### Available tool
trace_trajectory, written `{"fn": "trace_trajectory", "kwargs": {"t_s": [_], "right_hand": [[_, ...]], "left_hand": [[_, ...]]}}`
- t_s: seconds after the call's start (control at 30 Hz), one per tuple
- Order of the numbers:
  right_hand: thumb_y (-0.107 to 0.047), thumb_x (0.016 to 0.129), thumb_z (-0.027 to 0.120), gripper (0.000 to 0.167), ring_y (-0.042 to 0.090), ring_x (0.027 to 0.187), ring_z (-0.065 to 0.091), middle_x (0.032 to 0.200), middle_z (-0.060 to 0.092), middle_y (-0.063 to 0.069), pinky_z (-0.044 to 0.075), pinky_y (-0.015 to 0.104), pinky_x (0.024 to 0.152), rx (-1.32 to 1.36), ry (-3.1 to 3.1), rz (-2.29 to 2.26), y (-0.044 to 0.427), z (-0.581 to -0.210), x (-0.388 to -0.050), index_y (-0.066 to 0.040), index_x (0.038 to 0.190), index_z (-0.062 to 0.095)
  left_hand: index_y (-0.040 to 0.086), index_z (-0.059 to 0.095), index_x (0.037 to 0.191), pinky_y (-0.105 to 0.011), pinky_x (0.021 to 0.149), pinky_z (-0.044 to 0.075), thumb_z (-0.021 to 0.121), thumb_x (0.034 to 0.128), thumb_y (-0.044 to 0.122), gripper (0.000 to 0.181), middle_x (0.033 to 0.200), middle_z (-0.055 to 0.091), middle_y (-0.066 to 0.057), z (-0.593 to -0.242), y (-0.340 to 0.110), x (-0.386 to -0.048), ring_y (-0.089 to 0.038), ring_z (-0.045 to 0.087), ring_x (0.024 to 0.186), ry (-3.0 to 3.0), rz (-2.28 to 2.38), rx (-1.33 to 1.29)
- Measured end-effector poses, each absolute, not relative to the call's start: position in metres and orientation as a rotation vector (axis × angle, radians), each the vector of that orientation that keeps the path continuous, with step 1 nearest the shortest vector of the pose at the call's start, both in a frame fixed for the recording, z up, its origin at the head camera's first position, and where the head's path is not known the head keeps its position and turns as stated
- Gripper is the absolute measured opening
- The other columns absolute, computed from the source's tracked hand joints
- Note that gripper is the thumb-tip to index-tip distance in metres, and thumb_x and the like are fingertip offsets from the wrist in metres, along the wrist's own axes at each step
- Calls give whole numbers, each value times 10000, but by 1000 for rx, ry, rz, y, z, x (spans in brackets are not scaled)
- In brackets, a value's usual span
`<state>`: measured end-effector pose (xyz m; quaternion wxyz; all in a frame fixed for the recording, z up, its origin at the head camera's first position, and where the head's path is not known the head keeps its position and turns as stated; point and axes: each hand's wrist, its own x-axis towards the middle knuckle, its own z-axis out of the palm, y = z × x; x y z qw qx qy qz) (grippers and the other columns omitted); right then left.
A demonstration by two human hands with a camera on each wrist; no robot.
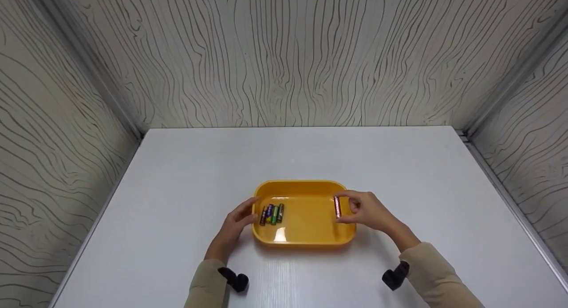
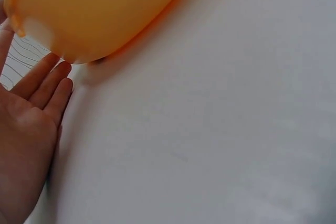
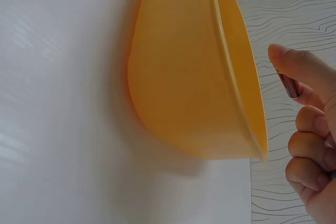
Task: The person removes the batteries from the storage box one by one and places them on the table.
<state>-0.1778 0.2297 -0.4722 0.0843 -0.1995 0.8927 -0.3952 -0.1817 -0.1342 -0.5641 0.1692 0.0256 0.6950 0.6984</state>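
A yellow tray [image 1: 306, 242] sits on the white table, with several small batteries [image 1: 274, 214] lying side by side at its left end, in purple, green and dark colours. My left hand [image 1: 234, 226] rests at the tray's left side; in the left wrist view, straight fingers [image 2: 50, 85] touch its outer wall. Over the tray's right end my right hand [image 1: 366, 210] pinches a red battery [image 1: 337, 207] by its two ends between thumb and index finger. The right wrist view shows this battery [image 3: 289, 84] above the rim, the other fingers curled in.
The white table [image 1: 293, 152] reaches back to a wall panel [image 1: 284, 59] with a wood-grain pattern. Similar panels stand at left and right, with grey metal strips along the corners. A black camera mount [image 1: 234, 279] sits on each wrist.
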Motion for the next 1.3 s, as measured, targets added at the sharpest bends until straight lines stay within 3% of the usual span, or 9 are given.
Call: {"fn": "trace_trajectory", "kwargs": {"t_s": [0.5,0.83,1.3], "right_hand": [[-238,750,812,535,-15,538,320,599,360,-84,295,144,492,-499,2704,-1168,267,-480,-176,-42,1213,626],[-264,758,807,533,-7,542,336,607,379,-75,296,145,487,-443,2686,-1164,279,-488,-175,-77,1224,628],[-207,766,799,564,-3,529,338,597,381,-73,294,137,479,-370,2665,-1106,293,-517,-181,-30,1263,601]], "left_hand": [[181,465,1430,-490,1237,220,625,926,284,538,1558,388,-61,-564,-134,-183,-282,344,1462,1992,1993,91],[223,483,1416,-506,1240,202,620,926,303,516,1560,391,-23,-564,-134,-183,-261,326,1475,1997,1983,92],[224,485,1415,-516,1242,189,626,920,313,522,1558,393,-23,-564,-135,-181,-261,316,1479,1992,1991,76]]}}
